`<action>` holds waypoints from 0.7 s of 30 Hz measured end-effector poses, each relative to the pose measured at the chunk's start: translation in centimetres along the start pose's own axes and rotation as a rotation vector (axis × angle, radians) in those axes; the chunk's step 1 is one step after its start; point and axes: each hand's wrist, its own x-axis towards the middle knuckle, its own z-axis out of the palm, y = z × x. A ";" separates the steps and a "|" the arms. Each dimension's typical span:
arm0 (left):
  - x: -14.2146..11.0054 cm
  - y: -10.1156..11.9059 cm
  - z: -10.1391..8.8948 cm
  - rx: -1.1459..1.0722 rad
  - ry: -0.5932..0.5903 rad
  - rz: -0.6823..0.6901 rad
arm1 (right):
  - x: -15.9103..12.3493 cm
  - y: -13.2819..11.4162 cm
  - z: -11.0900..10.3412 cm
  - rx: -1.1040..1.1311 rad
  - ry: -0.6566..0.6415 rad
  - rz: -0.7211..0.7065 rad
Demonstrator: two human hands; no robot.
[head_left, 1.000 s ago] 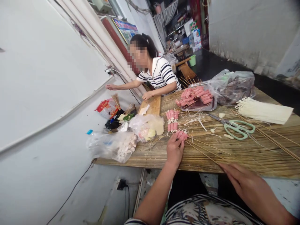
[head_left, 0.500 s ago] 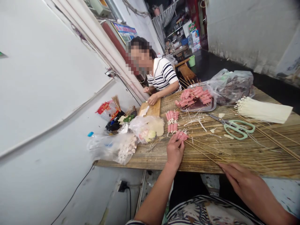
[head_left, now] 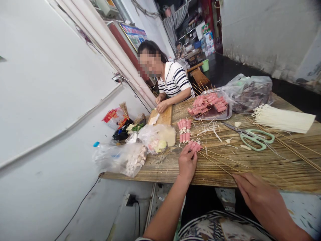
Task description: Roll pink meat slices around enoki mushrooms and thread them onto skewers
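Observation:
My left hand (head_left: 187,162) rests on the bamboo-topped table (head_left: 263,165), its fingers closed over a small row of pink meat rolls (head_left: 194,145) threaded on thin bamboo skewers (head_left: 220,163). Those skewers run back across the table to my right hand (head_left: 258,197), which pinches their near ends at the table's front edge. A second bundle of pink rolls (head_left: 184,130) lies just beyond my left hand.
A metal tray (head_left: 213,114) of finished pink skewers, a plastic bag (head_left: 247,92), pale noodle-like strands (head_left: 283,119) and green scissors (head_left: 253,136) lie further back. Bags of food (head_left: 125,157) sit at the left end. A person in a striped shirt (head_left: 173,80) works at a cutting board (head_left: 162,116).
The person opposite has drawn the outstretched arm back from the wall to the cutting board. My hands have barely moved.

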 end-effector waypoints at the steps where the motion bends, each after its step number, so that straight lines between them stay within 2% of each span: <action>1: 0.0 0.0 0.0 -0.003 0.000 0.000 | -0.1 0.0 0.1 -0.011 -0.003 0.005; 10: 0.0 0.1 0.1 0.012 0.017 -0.019 | -0.4 -0.6 0.6 -0.167 0.040 -0.076; 21: 0.3 0.4 -0.2 0.004 -0.007 -0.010 | 0.7 -1.3 0.3 -0.163 0.089 -0.066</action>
